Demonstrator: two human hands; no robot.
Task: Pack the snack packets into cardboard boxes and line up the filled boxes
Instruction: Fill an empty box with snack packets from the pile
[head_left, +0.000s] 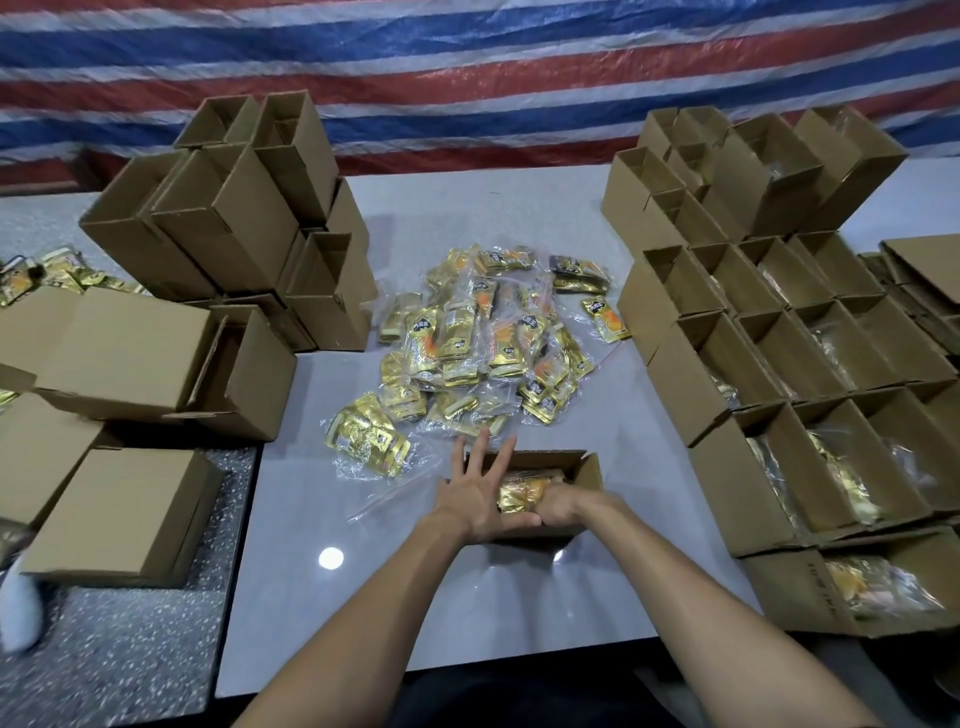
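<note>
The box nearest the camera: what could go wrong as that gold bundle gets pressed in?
The gold bundle looks snug in the box; hard pressing might crush packets or bulge the cardboard. The bagged packets lying just left of it could be knocked when the box slides away. The uneven stack of empty boxes might topple if bumped.

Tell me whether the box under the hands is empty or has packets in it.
Not empty: gold packets lie inside the open-topped box, the right hand gripping them, the left hand spread flat beside.
</note>
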